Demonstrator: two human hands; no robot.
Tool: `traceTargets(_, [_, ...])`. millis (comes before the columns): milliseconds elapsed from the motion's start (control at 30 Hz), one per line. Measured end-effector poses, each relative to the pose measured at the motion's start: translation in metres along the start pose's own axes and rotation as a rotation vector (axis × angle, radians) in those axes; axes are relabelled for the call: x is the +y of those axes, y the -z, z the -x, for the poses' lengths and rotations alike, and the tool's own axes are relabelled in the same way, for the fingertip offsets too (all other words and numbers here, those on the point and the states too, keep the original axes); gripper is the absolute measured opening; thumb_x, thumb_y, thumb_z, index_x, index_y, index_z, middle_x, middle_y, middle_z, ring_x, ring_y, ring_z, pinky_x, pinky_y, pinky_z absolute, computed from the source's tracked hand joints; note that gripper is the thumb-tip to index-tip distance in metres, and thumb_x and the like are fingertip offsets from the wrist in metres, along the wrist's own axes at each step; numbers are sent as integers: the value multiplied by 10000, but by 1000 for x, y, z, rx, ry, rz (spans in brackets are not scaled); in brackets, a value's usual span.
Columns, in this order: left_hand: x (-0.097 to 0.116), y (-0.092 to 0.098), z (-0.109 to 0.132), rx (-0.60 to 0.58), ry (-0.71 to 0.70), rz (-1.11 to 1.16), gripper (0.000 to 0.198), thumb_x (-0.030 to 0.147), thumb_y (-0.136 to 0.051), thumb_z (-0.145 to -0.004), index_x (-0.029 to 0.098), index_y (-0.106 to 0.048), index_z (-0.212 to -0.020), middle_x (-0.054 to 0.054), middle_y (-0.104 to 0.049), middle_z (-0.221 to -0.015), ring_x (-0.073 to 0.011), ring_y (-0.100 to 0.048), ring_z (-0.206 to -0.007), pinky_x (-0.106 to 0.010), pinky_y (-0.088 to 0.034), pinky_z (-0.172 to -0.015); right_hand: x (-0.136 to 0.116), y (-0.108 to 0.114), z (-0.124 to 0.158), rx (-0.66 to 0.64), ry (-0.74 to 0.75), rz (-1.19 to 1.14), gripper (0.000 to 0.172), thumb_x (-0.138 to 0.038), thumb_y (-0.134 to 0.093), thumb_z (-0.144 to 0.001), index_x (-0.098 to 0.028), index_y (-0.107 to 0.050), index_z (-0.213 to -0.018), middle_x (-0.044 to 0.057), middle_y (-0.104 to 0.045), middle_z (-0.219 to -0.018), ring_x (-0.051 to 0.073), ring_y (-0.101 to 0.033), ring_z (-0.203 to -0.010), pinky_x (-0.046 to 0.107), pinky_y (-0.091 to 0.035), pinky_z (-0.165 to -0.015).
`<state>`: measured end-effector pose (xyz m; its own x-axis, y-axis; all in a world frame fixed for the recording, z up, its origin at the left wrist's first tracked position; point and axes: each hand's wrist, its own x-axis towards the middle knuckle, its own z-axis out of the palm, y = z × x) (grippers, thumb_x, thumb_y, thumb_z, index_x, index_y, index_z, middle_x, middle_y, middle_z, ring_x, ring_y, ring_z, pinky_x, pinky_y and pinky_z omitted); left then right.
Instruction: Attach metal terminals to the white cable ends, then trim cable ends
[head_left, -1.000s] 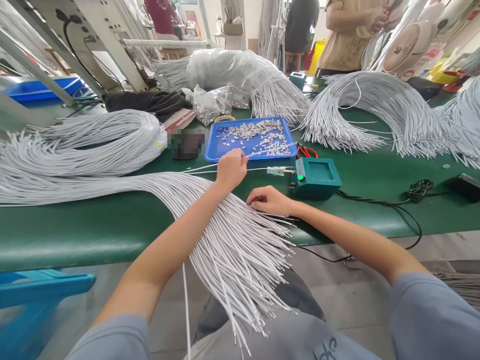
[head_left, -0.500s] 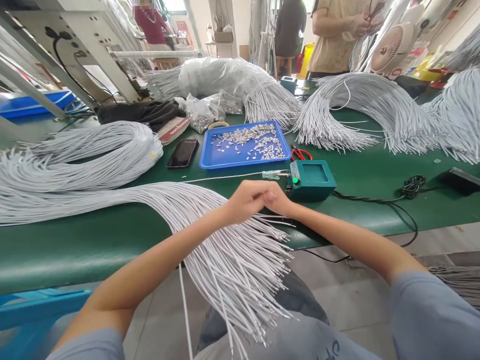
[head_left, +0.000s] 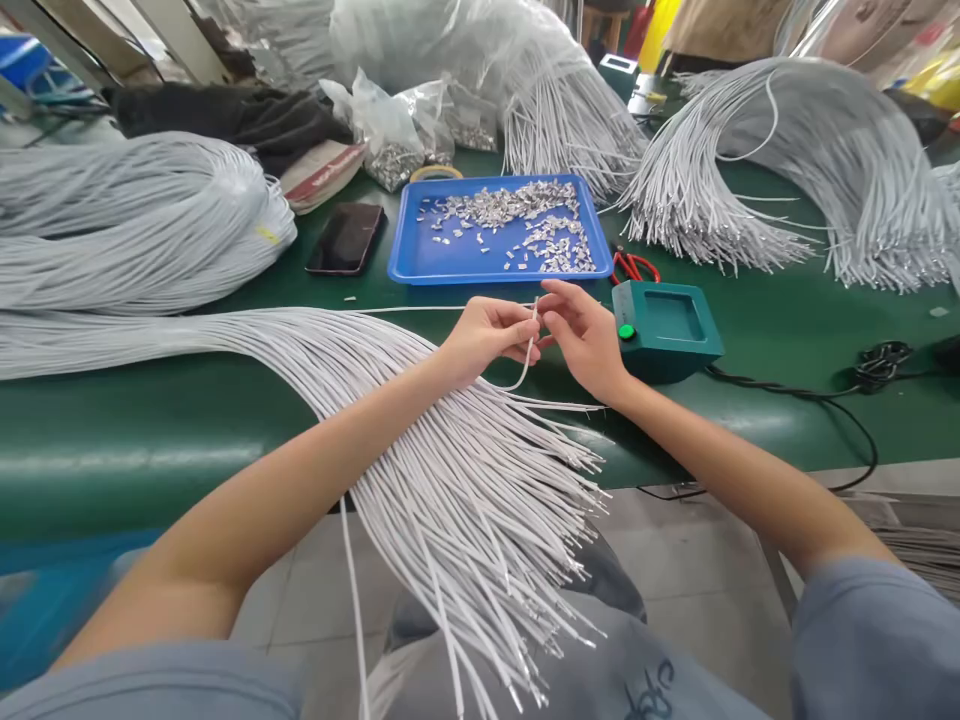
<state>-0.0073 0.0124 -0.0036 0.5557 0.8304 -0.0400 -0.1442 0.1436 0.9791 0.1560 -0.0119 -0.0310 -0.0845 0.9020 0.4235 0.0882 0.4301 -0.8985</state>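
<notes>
My left hand (head_left: pixel 495 335) pinches a single white cable (head_left: pixel 527 357) between thumb and fingers, close to its end, which points upward. Beneath the hand this cable bends back towards a large bundle of white cables (head_left: pixel 457 450). The bundle fans out over the table's front edge and my lap, below my left forearm. Close by on the right, my right hand (head_left: pixel 585 335) has its fingers apart beside the cable's tip; whether a fingertip touches it I cannot tell. Just right of that hand stands a small green box device (head_left: pixel 667 325) with a bright green button.
Behind my hands lies a blue tray (head_left: pixel 487 278) of small metal pieces. A phone (head_left: pixel 345 238), red-handled pliers (head_left: pixel 636 266) and bagged metal parts (head_left: pixel 394 140) are around it. More cable bundles (head_left: pixel 150 220) lie left and right (head_left: pixel 795 120). A black cord (head_left: pixel 795 395) runs rightward.
The view has tilted down and closer. My hands, pressed together before, are now apart. The cable end shows in my left hand, and my right hand's fingers have spread.
</notes>
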Motion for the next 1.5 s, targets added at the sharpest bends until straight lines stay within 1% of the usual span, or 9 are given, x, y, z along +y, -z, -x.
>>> traceTargets(200, [0, 0, 0, -20, -10, -37, 475, 489, -873, -597, 90, -707, -794, -28, -685, -641, -118, -671, -561, -218, -597, -551, -4, 4, -1, -45, 31, -11, 284, -300, -593, -883, -260, -597, -1164, -4, -646, -907, 123, -666, -825, 227, -613, -608])
traceTargets(367, [-1, -1, 0, -20, -27, -52, 471, 486, -866, -611, 87, -696, -795, -36, -693, -695, -129, -687, -595, -247, -619, -591, -8, 2, 1, 0, 36, 39, 205, -374, -608, -888, -252, -646, -1047, 0, -683, -910, 128, -678, -840, 235, -603, -613])
traceTargets(600, [-2, -1, 1, -13, -45, -59, 473, 490, -863, -613, 86, -695, -794, -47, -703, -750, -134, -695, -604, -259, -624, -596, -14, -1, 1, 94, 33, 36, 146, -354, -658, -845, -220, -652, -903, -2, -710, -859, 121, -688, -791, 265, -616, -667])
traceTargets(767, [1, -3, 2, -2, -38, -47, 478, 482, -879, -581, 89, -707, -792, -29, -693, -693, -125, -684, -582, -236, -615, -575, -17, 2, -2, 41, -22, -45, 207, -398, -627, -858, -200, -643, -797, 2, -688, -786, 107, -665, -712, 240, -599, -605])
traceTargets(867, [2, -4, 2, 10, -43, -35, 475, 473, -884, -578, 87, -713, -794, -17, -680, -658, -121, -679, -571, -234, -613, -575, -17, 4, -4, 27, -57, -96, 216, -412, -628, -852, -199, -635, -815, 6, -681, -805, 112, -668, -729, 244, -601, -610])
traceTargets(1000, [0, -4, 1, 5, -45, -43, 471, 478, -885, -574, 93, -717, -787, -17, -680, -644, -121, -673, -565, -233, -608, -568, -16, 5, -5, 44, -77, -93, 195, -383, -654, -832, -223, -614, -936, -4, -683, -897, 99, -664, -740, 241, -599, -625])
traceTargets(1100, [-1, -4, 1, -13, -48, -49, 450, 463, -887, -581, 95, -715, -773, -20, -684, -658, -119, -672, -557, -230, -604, -558, -14, 6, -6, 21, -53, -95, 219, -323, -679, -802, -240, -602, -990, -29, -660, -821, 93, -654, -703, 246, -593, -639])
traceTargets(1333, [-1, -5, 1, -20, -66, -86, 469, 502, -876, -581, 95, -684, -715, -24, -680, -651, -120, -679, -567, -206, -586, -551, -14, 8, -8, 1, -24, 15, 183, -243, -645, -796, -244, -568, -963, -52, -590, -723, 94, -629, -682, 252, -536, -590])
traceTargets(1500, [2, -5, 2, -53, -4, -19, 475, 480, -885, -581, 94, -710, -797, -31, -705, -705, -116, -683, -591, -228, -601, -598, -16, 6, -7, 17, 9, 32, 143, -196, -606, -793, -240, -542, -914, -48, -579, -720, 86, -605, -658, 231, -489, -550])
